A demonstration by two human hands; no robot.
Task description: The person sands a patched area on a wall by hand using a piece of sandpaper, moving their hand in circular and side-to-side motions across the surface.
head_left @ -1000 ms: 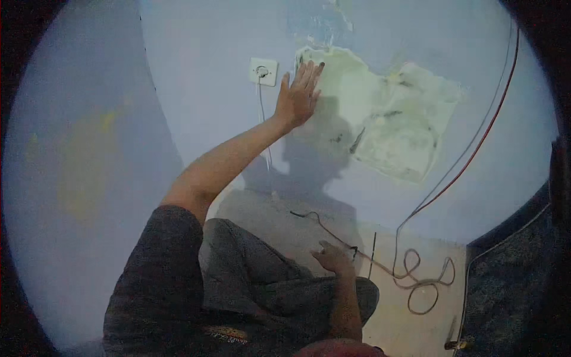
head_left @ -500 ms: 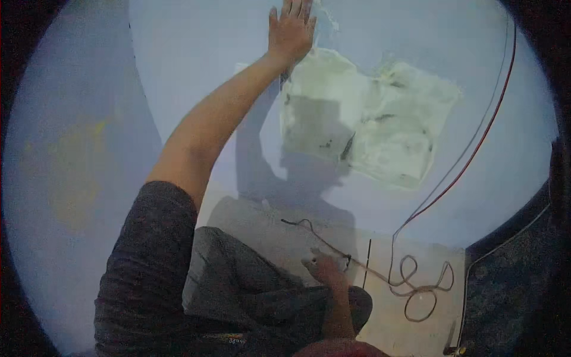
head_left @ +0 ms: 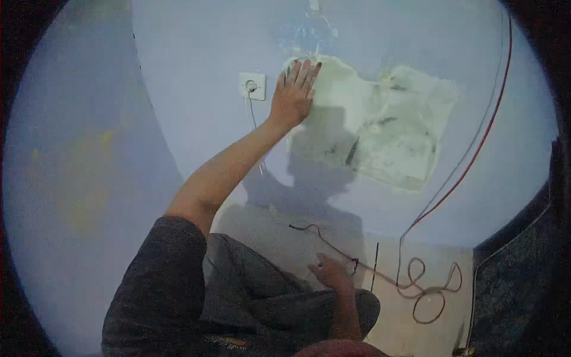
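My left hand (head_left: 292, 101) is stretched up against the wall, its fingers extended and spread over the upper left corner of a pale, whitish-green patch (head_left: 392, 149). Dark smudges and streaks mark this uneven patch. Whether anything lies beneath the palm is hidden. Low down in front of me, my right hand (head_left: 334, 275) hovers or rests by my bent knee, its fingers loosely curled with a gap between them. I see nothing held in it. A thin brown cable (head_left: 333, 245) with a dark end runs over the floor just beyond the right hand.
A white wall socket (head_left: 252, 86) with a plug and hanging white cord sits left of the patch. A red cable (head_left: 485, 134) descends the wall at right into loose coils (head_left: 428, 306) on the floor. Chipped paint (head_left: 303, 37) shows above. Dark material (head_left: 517, 285) lies far right.
My left hand has slid down the wall from above the patch onto its upper left corner, uncovering the socket. The view has shifted slightly; my right hand stays by the knee.
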